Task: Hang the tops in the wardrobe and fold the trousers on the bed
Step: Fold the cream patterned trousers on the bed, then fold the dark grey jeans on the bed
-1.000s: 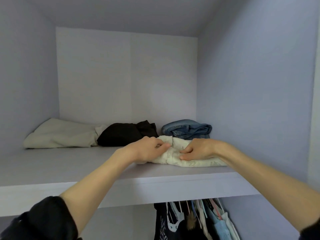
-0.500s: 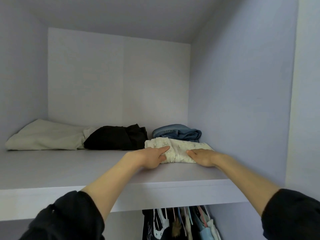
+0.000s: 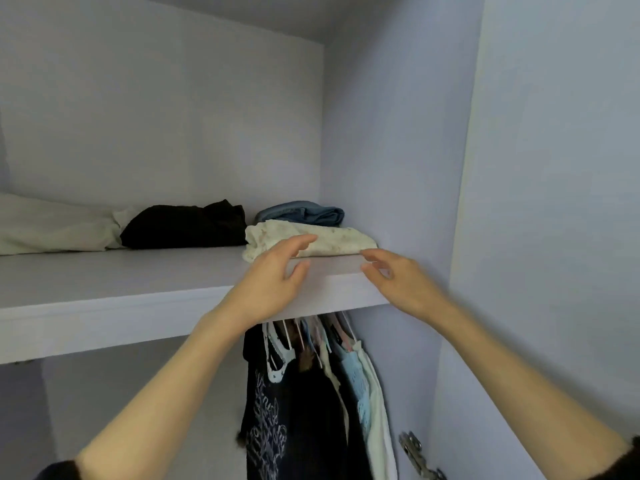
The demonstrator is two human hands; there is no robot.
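- Two bare hands reach up in front of the wardrobe shelf (image 3: 114,289), both empty.
- Left hand (image 3: 273,282) has its fingers spread loosely and slightly curled, with the fingertips overlapping the front edge of the cream folded trousers (image 3: 332,239); whether they touch the cloth cannot be told.
- Right hand (image 3: 401,285) is open too, fingers parted and bent, just in front of the shelf's edge and clear of the cloth.
- Cream folded trousers lie on the shelf near its right end, close to the wardrobe's side wall.
- Blue jeans (image 3: 304,213) sit folded right behind them.
- Black garment (image 3: 187,225) lies just to their left, and a pale beige garment (image 3: 52,225) farther left.
- Below the shelf, hanging tops (image 3: 311,393) crowd together on hangers.
- Metal hinge (image 3: 414,448) shows at the lower right.
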